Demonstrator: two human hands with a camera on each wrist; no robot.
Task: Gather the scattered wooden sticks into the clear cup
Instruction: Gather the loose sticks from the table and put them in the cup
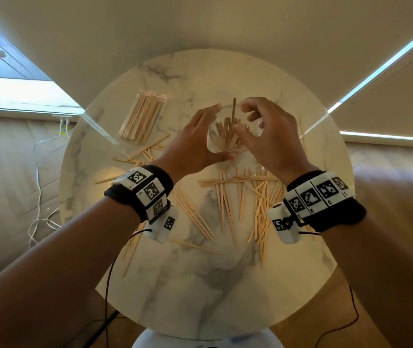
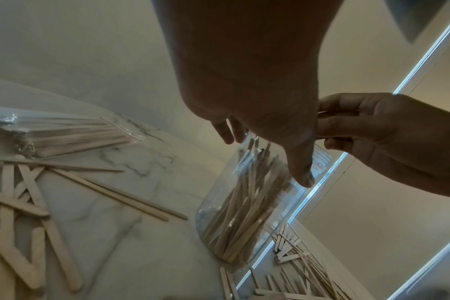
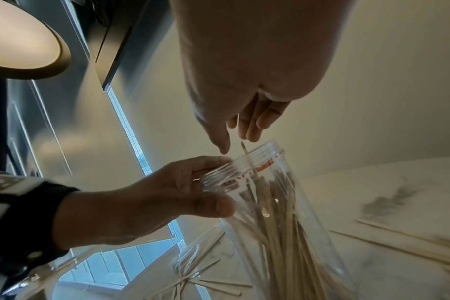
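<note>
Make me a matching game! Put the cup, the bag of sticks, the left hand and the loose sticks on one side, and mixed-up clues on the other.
1 cup
2 bag
3 left hand
4 loose sticks

a sealed, lying left of the cup
b holds the cup's side
c upright, holding sticks
d scattered on the table

Pairs: 1-c, 2-a, 3-b, 4-d

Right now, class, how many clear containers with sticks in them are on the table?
2: the cup, upright between both hands at the table's middle, and a bag of sticks lying flat to its left. None seems hidden.
</note>
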